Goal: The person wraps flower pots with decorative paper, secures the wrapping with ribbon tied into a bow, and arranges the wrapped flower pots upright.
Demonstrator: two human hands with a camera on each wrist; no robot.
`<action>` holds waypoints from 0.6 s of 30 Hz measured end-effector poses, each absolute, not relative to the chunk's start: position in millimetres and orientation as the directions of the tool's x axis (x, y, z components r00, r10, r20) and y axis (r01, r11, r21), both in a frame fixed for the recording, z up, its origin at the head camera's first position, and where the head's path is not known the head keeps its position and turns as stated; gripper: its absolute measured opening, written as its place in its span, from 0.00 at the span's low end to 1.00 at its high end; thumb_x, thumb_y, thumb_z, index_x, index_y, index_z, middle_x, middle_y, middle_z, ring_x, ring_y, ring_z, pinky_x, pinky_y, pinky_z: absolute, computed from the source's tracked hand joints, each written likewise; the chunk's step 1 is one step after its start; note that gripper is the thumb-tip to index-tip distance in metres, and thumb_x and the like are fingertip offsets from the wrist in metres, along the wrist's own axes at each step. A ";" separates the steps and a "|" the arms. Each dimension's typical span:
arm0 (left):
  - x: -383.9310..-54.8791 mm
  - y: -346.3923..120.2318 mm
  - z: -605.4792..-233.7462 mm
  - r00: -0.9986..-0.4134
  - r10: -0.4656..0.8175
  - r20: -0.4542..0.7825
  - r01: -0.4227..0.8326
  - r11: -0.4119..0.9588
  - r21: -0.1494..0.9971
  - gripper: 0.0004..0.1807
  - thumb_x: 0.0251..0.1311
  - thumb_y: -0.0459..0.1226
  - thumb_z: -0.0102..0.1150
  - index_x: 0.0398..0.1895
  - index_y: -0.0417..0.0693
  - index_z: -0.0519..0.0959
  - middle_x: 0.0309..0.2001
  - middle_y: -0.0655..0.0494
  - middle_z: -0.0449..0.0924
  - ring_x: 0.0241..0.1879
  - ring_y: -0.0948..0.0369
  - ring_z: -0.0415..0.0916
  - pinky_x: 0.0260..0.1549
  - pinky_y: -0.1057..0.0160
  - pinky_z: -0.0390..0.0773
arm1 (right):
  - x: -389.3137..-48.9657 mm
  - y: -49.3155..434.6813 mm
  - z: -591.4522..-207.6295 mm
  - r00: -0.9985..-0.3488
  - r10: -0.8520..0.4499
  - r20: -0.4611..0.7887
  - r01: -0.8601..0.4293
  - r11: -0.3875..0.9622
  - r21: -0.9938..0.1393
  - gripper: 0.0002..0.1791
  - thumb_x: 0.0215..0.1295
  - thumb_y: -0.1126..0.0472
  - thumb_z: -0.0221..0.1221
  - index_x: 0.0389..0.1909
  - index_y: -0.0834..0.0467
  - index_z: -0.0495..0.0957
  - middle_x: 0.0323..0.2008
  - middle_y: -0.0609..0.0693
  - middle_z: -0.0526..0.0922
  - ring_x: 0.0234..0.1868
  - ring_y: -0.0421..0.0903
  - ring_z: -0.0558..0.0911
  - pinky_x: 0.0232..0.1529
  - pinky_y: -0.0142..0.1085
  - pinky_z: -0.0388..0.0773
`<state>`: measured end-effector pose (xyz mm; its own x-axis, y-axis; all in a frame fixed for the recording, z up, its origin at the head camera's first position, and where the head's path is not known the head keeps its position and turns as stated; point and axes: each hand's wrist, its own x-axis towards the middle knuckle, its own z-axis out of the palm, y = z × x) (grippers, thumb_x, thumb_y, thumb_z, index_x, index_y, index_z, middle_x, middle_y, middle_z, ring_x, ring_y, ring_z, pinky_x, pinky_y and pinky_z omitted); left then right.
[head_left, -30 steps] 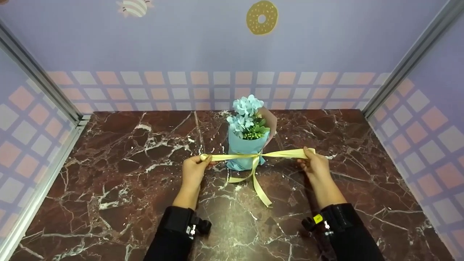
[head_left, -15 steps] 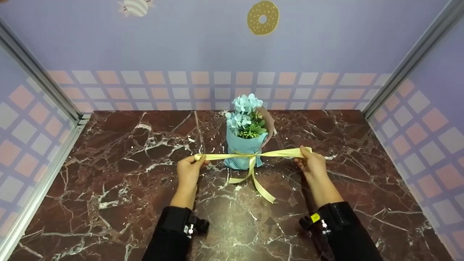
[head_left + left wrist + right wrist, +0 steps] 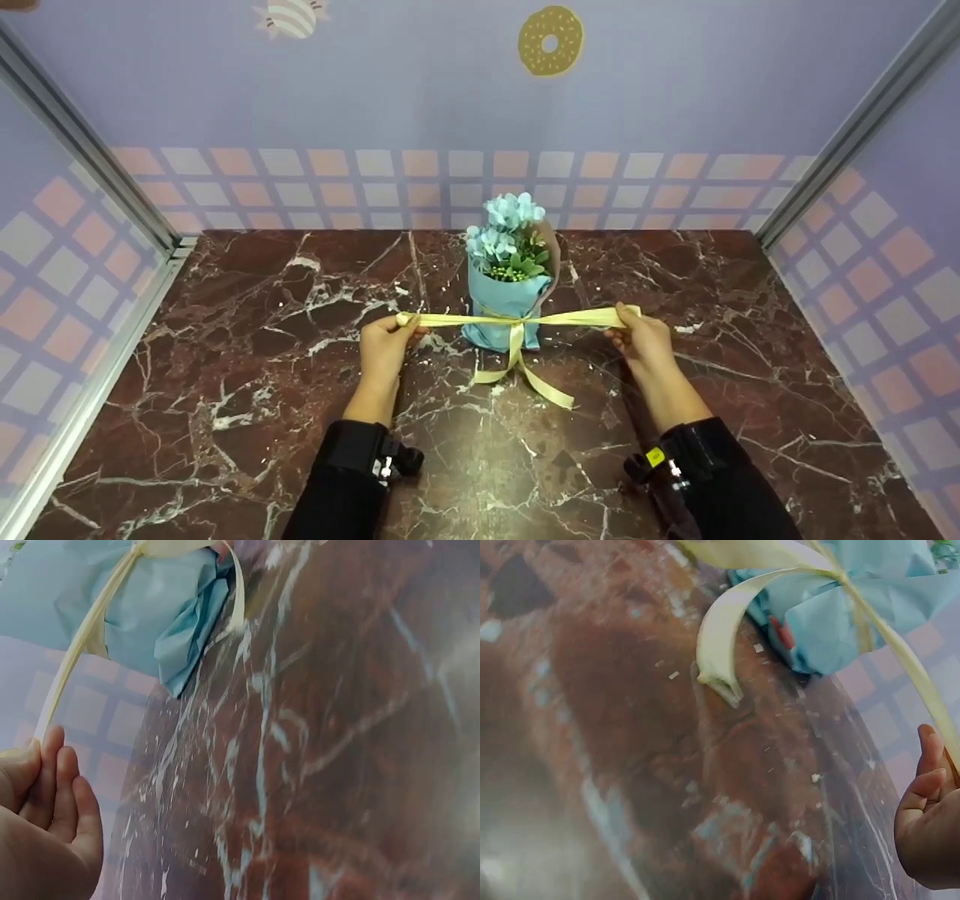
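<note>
A small bouquet of pale blue flowers (image 3: 510, 214) with green leaves stands upright in light blue wrapping paper (image 3: 502, 296). Round its lower part runs a yellow ribbon (image 3: 461, 320), knotted at the front, with two tails hanging down onto the table. My left hand (image 3: 382, 349) pinches the ribbon's left loop between thumb and fingers, out to the left of the bouquet. On the opposite side my right hand (image 3: 646, 341) pinches the right loop. Both loops are stretched nearly straight. In the left wrist view the ribbon runs taut from the knot to the left fingertips (image 3: 52, 739).
The table (image 3: 262, 420) has a glossy dark red marble pattern with white veins. A lilac wall (image 3: 420, 75) with printed squares stands behind it, and similar panels close both sides. Each wrist wears a black camera (image 3: 405, 459).
My left hand has moved to the left, pulling its loop longer. The knot and bouquet have shifted slightly left, and the hanging tails have shortened. The right hand keeps its grip.
</note>
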<state>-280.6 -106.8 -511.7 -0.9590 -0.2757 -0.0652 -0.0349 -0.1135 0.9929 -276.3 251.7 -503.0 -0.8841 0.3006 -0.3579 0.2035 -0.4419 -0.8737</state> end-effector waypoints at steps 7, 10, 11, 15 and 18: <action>-285.3 -110.7 -505.1 -0.970 -0.220 -0.101 -0.073 -0.132 0.989 0.09 0.62 0.28 0.62 0.38 0.24 0.81 0.24 0.46 0.84 0.24 0.58 0.83 0.32 0.62 0.83 | -280.3 258.7 -495.9 -0.914 0.247 -0.322 0.237 -0.320 -0.917 0.11 0.70 0.60 0.58 0.34 0.65 0.76 0.16 0.52 0.81 0.14 0.39 0.78 0.15 0.25 0.72; -285.8 -112.5 -500.8 -0.972 -0.177 -0.156 -0.122 -0.189 0.974 0.10 0.62 0.28 0.61 0.40 0.24 0.80 0.23 0.48 0.84 0.23 0.58 0.83 0.31 0.61 0.84 | -280.7 266.4 -491.8 -0.924 0.204 -0.324 0.250 -0.319 -0.914 0.08 0.70 0.61 0.59 0.33 0.62 0.78 0.19 0.51 0.82 0.14 0.39 0.79 0.16 0.26 0.73; -286.0 -113.4 -499.9 -0.970 -0.165 -0.179 -0.142 -0.217 0.966 0.10 0.63 0.27 0.61 0.41 0.24 0.80 0.22 0.49 0.83 0.23 0.58 0.83 0.32 0.60 0.84 | -280.8 269.0 -490.6 -0.926 0.190 -0.325 0.253 -0.327 -0.911 0.08 0.70 0.61 0.59 0.33 0.61 0.79 0.19 0.51 0.82 0.15 0.39 0.79 0.16 0.26 0.73; -286.9 -118.8 -498.0 -0.954 -0.141 -0.265 -0.210 -0.316 0.925 0.12 0.64 0.27 0.59 0.47 0.26 0.78 0.22 0.49 0.83 0.23 0.59 0.83 0.34 0.59 0.84 | -279.4 277.6 -486.0 -0.933 0.135 -0.335 0.265 -0.372 -0.890 0.10 0.71 0.65 0.56 0.30 0.59 0.82 0.22 0.53 0.83 0.18 0.41 0.82 0.19 0.27 0.77; -287.8 -123.5 -496.9 -0.946 -0.141 -0.292 -0.228 -0.350 0.909 0.16 0.65 0.27 0.57 0.54 0.28 0.76 0.25 0.49 0.84 0.24 0.60 0.84 0.34 0.61 0.84 | -277.8 281.3 -483.6 -0.938 0.118 -0.325 0.256 -0.396 -0.882 0.12 0.72 0.67 0.54 0.31 0.58 0.83 0.24 0.55 0.84 0.22 0.43 0.84 0.25 0.28 0.80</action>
